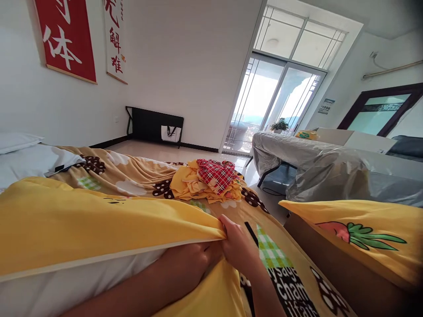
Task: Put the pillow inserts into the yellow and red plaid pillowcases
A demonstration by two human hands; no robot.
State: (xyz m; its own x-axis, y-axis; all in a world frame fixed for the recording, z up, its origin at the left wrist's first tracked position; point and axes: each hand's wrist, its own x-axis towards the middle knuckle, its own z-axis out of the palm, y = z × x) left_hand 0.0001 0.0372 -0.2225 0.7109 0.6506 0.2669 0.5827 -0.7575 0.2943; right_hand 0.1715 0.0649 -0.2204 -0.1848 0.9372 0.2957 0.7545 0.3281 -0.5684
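Note:
A yellow pillowcase (99, 220) stretches across the front left, its pale-edged mouth gaping toward me. Inside it shows a white pillow (99, 281). My right hand (239, 246) pinches the case's upper layer near the right corner, fingers closed on the cloth. Just left of it, my left hand (193, 259) reaches under that layer, between the case's upper and lower sides. Its fingers look curled, but the cloth and shadow partly hide them, and what they hold cannot be made out.
A patterned brown blanket (132, 163) covers the bed. On it lie crumpled yellow cloth (185, 180) and a red plaid heart (218, 174). At right, another yellow pillowcase (370, 229) with a carrot print lies over a cardboard box (324, 246). Beyond stands a plastic-covered table (291, 145).

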